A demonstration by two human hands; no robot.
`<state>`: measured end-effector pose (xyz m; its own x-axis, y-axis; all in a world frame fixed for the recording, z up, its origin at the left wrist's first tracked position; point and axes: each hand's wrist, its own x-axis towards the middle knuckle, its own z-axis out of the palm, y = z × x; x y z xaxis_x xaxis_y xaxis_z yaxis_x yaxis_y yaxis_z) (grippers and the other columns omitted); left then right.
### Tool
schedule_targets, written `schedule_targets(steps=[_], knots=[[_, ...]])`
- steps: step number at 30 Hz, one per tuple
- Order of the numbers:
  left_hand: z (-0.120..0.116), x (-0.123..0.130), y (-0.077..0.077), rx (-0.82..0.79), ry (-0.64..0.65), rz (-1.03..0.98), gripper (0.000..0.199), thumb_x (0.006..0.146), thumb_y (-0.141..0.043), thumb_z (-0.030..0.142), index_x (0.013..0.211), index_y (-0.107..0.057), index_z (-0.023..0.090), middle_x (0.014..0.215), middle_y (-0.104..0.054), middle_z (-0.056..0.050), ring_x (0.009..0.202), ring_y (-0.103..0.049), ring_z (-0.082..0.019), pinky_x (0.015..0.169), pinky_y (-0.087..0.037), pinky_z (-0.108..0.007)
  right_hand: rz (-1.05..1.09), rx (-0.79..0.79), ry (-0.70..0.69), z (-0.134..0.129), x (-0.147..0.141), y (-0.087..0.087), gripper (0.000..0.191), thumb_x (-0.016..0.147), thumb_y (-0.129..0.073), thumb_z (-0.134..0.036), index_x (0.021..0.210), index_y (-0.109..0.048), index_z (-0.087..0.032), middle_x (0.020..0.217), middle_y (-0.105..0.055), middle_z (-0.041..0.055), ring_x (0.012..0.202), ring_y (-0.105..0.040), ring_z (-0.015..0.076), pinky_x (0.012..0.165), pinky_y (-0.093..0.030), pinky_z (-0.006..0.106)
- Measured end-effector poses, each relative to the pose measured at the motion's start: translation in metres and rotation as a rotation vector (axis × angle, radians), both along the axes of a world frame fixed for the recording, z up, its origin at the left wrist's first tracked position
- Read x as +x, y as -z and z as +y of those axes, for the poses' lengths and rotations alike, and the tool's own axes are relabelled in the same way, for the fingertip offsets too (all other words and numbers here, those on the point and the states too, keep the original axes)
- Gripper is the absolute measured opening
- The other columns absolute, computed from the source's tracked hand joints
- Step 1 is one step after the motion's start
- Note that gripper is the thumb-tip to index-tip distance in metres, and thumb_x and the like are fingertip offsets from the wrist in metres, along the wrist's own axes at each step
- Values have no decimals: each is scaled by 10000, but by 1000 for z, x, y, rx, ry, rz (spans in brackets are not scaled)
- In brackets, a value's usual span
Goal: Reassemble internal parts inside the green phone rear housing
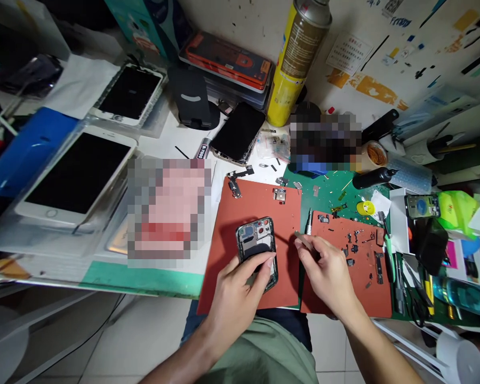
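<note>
An opened phone housing [257, 240] lies on the left reddish-brown mat [220, 256], its inner side facing up. My left hand [242, 293] is on its lower part, thumb and fingers closed together over it; the fingertips hide what lies under them. To the right, my right hand [328, 272] pinches a thin metal tool [304, 240], whose tip points up and left near the mats' gap. A silver screwdriver [309, 221] rests between the mats. Small screws and dark parts [354, 248] are spread over the right mat [324, 298].
Loose metal parts [280, 195] lie above the phone housing. A black-screened phone [238, 130], a yellow spray can [294, 64] and a black stand [192, 98] stand behind. White phone [76, 176] is at left; tweezers, scissors [418, 306] and a bottle [464, 296] at right.
</note>
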<state>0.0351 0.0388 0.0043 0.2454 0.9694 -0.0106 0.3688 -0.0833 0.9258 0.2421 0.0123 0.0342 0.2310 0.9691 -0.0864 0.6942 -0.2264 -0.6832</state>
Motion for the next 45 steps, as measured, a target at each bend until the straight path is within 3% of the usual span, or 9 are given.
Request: schedule_targets(steps=[7, 12, 18, 25, 29, 34, 38, 45], knots=[[4, 0, 4, -7, -30, -20, 196, 1025, -694, 255, 1109, -871, 266, 1106, -859, -50, 928, -837, -188, 834, -667, -223, -139, -47, 35, 16, 4, 4, 249, 1032, -540, -322, 1006, -763, -215, 950, -839, 92, 784, -791, 252, 702, -535, 315], [4, -1, 6, -14, -33, -28, 197, 1026, -696, 256, 1120, -868, 270, 1148, -861, -45, 969, -840, -193, 869, -668, -232, -146, -57, 20, 17, 4, 6, 274, 1024, -509, -301, 1015, -770, -215, 1035, -851, 100, 783, -784, 246, 703, -521, 313], [5, -1, 3, -65, -32, -35, 201, 1029, -690, 277, 1107, -874, 264, 1116, -858, -50, 922, -829, -191, 849, -668, -242, -134, -86, 34, 19, 5, 2, 307, 1038, -510, -343, 1028, -782, -199, 925, -835, 100, 719, -752, 237, 680, -504, 317], [9, 0, -1, -192, -49, -72, 212, 1022, -696, 328, 1094, -886, 267, 1069, -843, -56, 806, -797, -155, 646, -618, -177, -30, -92, 77, 15, 1, -2, 303, 1023, -527, -347, 1056, -795, -209, 1023, -845, 97, 854, -786, 245, 747, -528, 330], [11, 1, -6, -289, -57, -91, 258, 1026, -688, 417, 1091, -891, 271, 987, -837, -51, 698, -740, -139, 504, -549, -161, 99, -130, 121, 10, 0, -6, 323, 1027, -549, -390, 1113, -806, -214, 1004, -836, 75, 786, -751, 217, 690, -518, 314], [10, 0, -4, -306, -66, -90, 297, 1048, -655, 441, 1136, -882, 272, 1100, -850, -67, 895, -795, -185, 641, -607, -185, 183, -159, 201, 8, 3, -8, 382, 1018, -544, -448, 1081, -822, -193, 835, -782, 45, 625, -624, 173, 592, -453, 291], [8, -2, -1, -306, -59, -91, 312, 1072, -628, 452, 1194, -867, 291, 1167, -848, -54, 1046, -797, -206, 804, -632, -216, 232, -162, 268, 9, 7, -5, 413, 992, -581, -483, 1095, -835, -174, 773, -747, 35, 652, -621, 177, 609, -454, 288], [8, -2, -1, -356, -65, -104, 350, 1080, -608, 485, 1211, -859, 279, 1146, -845, -54, 1097, -786, -226, 854, -643, -248, 248, -168, 289, 13, 6, -6, 412, 958, -651, -542, 1029, -836, -181, 761, -735, 28, 649, -590, 166, 612, -440, 286]])
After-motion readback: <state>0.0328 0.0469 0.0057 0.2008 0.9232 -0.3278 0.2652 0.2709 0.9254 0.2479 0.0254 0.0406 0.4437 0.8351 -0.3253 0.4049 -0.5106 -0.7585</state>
